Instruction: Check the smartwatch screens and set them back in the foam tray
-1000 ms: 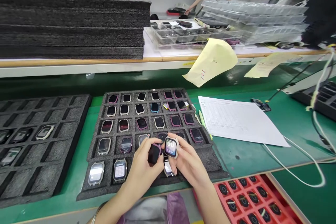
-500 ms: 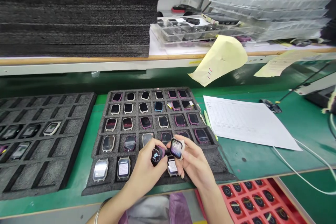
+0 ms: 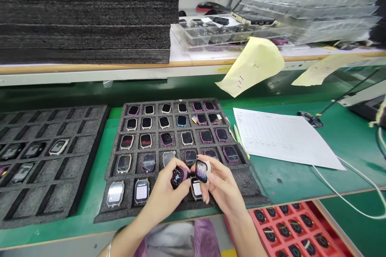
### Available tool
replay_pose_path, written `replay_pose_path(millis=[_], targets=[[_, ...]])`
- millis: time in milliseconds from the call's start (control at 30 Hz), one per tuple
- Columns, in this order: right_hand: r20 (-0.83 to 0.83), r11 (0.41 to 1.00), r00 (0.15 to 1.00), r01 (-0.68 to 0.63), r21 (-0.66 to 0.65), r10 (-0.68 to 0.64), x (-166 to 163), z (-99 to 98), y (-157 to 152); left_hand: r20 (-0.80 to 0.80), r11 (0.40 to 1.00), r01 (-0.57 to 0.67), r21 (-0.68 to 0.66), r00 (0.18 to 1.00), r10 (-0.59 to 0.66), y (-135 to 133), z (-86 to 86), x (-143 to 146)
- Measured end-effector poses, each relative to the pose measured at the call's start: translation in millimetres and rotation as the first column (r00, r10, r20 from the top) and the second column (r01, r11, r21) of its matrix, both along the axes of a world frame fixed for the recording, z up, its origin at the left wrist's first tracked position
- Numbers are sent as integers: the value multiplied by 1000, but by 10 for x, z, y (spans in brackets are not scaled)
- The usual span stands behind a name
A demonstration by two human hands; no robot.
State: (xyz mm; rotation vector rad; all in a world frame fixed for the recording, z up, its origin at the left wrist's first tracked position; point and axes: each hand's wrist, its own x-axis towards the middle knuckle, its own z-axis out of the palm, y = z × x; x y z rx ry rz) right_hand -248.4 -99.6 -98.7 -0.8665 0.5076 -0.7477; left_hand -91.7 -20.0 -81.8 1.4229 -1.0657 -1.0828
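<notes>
My left hand (image 3: 164, 196) grips a dark smartwatch body with a purple rim (image 3: 177, 176), its screen lit. My right hand (image 3: 221, 190) pinches a white-cased smartwatch body (image 3: 202, 170) showing large digits. Both watches are held side by side, almost touching, just above the front row of a black foam tray (image 3: 255, 190) whose pockets hold several watch bodies. Another lit watch (image 3: 196, 188) lies in the pocket directly under my hands.
A second foam tray (image 3: 75, 160) with a few watches lies at the left. A printed sheet (image 3: 280, 136), white cable (image 3: 346, 198) and green pen are at the right. A red tray of round parts (image 3: 289, 229) sits at the front right. Stacked foam and clear trays fill the shelf behind.
The dark watch in my left hand went from a black screen to a lit one. Both hands stayed over the tray's front row, shifting only slightly.
</notes>
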Motion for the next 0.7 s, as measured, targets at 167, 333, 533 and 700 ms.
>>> replay_pose_path(millis=[167, 333, 533, 700], targets=[[4, 1000, 1000, -3, -6, 3, -5, 10, 6, 4, 1000, 9, -7, 1000, -9, 1, 11, 14], [17, 1000, 1000, -3, -24, 3, -9, 0, 5, -5, 1000, 7, -12, 1000, -7, 4, 21, 8], [24, 1000, 1000, -9, -23, 9, -14, 1, 10, -37, 998, 49, 24, 998, -48, 15, -1, -3], [20, 999, 1000, -21, -33, 22, -24, -8, 18, -17, 999, 41, 26, 999, -40, 23, 6, -4]])
